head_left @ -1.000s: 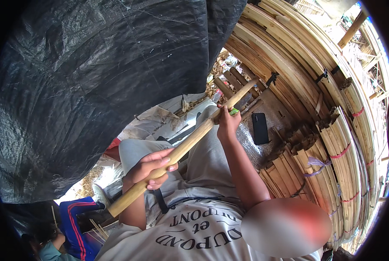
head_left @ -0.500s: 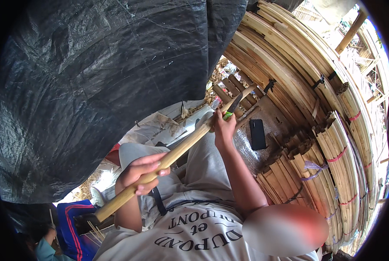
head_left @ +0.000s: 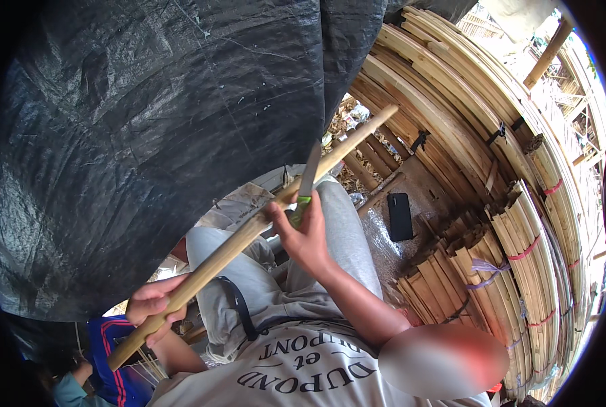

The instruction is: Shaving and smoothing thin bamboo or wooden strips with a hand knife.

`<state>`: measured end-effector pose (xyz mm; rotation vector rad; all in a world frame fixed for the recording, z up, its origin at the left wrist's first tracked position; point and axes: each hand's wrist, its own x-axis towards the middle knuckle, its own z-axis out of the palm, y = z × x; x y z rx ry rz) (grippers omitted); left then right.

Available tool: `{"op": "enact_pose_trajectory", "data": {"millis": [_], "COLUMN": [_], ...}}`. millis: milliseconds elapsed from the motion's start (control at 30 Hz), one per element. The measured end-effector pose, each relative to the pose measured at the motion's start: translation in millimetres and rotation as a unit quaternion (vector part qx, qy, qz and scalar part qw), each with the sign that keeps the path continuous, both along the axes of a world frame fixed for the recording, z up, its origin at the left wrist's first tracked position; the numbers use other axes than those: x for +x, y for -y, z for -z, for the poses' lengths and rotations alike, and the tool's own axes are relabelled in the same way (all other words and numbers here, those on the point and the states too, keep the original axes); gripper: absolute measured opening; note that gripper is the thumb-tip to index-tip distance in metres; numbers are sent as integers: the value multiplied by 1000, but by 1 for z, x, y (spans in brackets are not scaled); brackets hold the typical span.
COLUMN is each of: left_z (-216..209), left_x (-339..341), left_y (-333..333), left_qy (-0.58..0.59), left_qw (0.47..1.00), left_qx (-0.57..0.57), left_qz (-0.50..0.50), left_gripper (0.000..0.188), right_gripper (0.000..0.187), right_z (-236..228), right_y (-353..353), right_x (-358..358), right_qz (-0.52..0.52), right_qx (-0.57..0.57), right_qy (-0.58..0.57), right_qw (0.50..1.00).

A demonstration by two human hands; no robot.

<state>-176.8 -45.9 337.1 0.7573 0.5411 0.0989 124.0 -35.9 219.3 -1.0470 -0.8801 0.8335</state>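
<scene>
From where I stand, I see a long wooden stick (head_left: 225,252) slanting across the lap of a seated person in grey trousers (head_left: 349,227), its near end down by the left side and its far end up past the knees. The left hand (head_left: 155,308) grips it a little way up from the near end, fingers showing on both edges and the wood lying across the palm. The right hand (head_left: 301,234) is closed on the green handle of a knife (head_left: 310,178), at about the middle of the stick; the thumb sits against the wood, or very close to it. The blade points up and crosses over the stick.

The right hand covers part of the handle, and I can't tell whether the edge touches the wood. The left palm is hidden behind the stick. A black phone (head_left: 400,217) lies beyond the right forearm, near bundles of wood strips (head_left: 513,261). At lower left, another person's blue sleeve (head_left: 69,391) is dim and partly cut off.
</scene>
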Motion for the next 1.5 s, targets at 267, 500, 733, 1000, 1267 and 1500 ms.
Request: {"op": "enact_pose_trajectory", "data": {"millis": [267, 500, 733, 1000, 1267, 1500], "left_z": [58, 99, 122, 136, 147, 113], "left_x": [40, 179, 213, 212, 216, 228], "left_y": [8, -31, -53, -37, -19, 19], "left_qy": [148, 110, 40, 57, 145, 72], "left_qw": [981, 989, 991, 997, 986, 994], "left_qx": [13, 96, 103, 26, -84, -64], "left_qz": [-129, -32, 82, 36, 12, -60], "left_gripper": [67, 55, 50, 53, 51, 41], "right_gripper": [30, 41, 29, 36, 19, 5], "right_z": [-40, -5, 17, 36, 21, 5], "right_y": [-9, -30, -77, -91, -37, -31], "right_x": [17, 100, 229, 277, 222, 189], "right_qz": [-45, 96, 274, 318, 142, 114], "right_qx": [82, 50, -170, -181, -145, -60], "right_qy": [-80, 38, 270, 344, 252, 65], "right_qw": [992, 993, 907, 865, 946, 990]}}
